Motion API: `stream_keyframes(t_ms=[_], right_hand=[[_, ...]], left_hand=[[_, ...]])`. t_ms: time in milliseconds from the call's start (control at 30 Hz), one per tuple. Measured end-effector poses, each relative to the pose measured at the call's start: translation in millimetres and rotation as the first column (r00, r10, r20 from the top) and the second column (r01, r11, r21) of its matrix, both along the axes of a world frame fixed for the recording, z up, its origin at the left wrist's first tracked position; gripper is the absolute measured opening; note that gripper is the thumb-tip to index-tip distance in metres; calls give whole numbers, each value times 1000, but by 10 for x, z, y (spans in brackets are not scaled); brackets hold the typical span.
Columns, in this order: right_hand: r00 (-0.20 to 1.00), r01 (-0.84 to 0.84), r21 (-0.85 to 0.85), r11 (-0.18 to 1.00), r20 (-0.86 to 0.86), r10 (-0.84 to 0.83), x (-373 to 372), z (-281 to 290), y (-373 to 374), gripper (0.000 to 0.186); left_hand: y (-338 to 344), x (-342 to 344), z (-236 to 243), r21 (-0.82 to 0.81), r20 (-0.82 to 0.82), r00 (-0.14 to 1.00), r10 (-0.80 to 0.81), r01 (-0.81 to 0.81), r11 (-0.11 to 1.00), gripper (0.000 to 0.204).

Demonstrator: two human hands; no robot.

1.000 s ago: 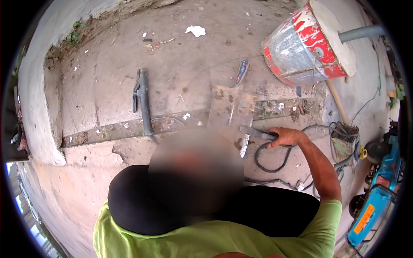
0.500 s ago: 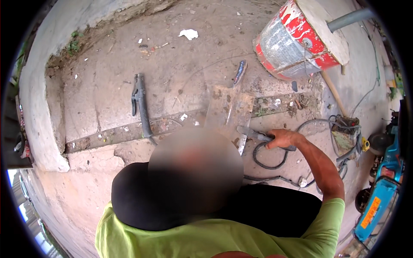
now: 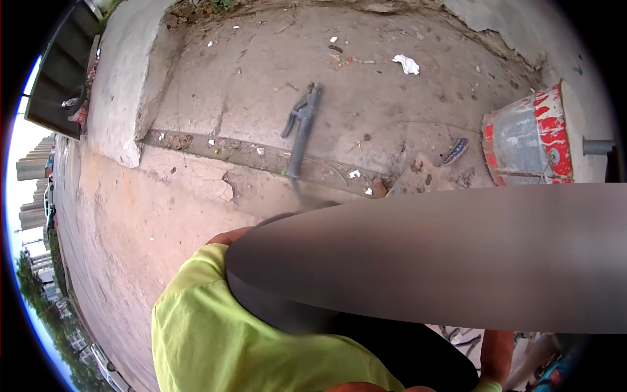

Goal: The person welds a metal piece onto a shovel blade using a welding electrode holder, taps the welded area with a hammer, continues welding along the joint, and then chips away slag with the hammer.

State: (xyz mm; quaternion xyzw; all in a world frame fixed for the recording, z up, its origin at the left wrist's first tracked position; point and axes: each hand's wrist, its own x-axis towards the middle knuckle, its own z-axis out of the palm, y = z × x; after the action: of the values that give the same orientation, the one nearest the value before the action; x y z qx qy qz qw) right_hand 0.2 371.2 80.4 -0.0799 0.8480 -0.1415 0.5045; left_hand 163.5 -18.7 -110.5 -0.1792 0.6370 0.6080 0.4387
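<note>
A large blurred patch covers the area in front of my knees, and both my hands are hidden. My right forearm (image 3: pixel 496 356) shows only briefly below the patch at the lower right. A bit of my left arm (image 3: pixel 227 236) comes out of the yellow-green sleeve beside my dark-trousered knee. Beyond my knees, a grey welding electrode holder (image 3: pixel 304 134) lies on the ground with its lever to the left and its cable running toward me. To its right, the blue taped handle (image 3: pixel 455 151) of a flat rusty metal plate (image 3: pixel 415 175) shows above the patch.
A red and silver bucket (image 3: pixel 522 140) stands at the right, a grey pipe (image 3: pixel 597 147) sticking out from its pale top. A low concrete ledge (image 3: pixel 124 85) borders the left. White scraps (image 3: pixel 407 64) and debris lie on the dirty concrete. Part of something blue (image 3: pixel 555 379) shows at the lower right.
My view has swung left, so the ground things appear further right. My right hand, earlier holding a grey-handled tool beside a black cable and the metal plate, is now hidden.
</note>
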Motion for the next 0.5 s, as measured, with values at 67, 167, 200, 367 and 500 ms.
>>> stream_keyframes(t_ms=[67, 167, 200, 367, 500], right_hand=[[992, 96, 12, 995, 83, -97, 15, -98, 279, 57], [964, 260, -85, 962, -39, -264, 100, -559, 851, 60], [967, 227, -38, 973, -111, -230, 41, -411, 747, 65], [884, 293, 131, 947, -413, -217, -198, -629, 990, 83], [689, 239, 234, 942, -725, 5, -141, -920, 1344, 85]], left_hand=[[-57, -172, 210, 120, 85, 985, 148, -157, 980, 41], [-192, -370, 422, 281, 220, 926, 306, -361, 889, 32], [-265, -394, 462, 325, 254, 906, 338, -409, 852, 32], [-103, -401, 696, 196, 199, 931, 306, -344, 918, 34], [-56, -575, 1088, 50, 83, 981, 174, -178, 983, 38]])
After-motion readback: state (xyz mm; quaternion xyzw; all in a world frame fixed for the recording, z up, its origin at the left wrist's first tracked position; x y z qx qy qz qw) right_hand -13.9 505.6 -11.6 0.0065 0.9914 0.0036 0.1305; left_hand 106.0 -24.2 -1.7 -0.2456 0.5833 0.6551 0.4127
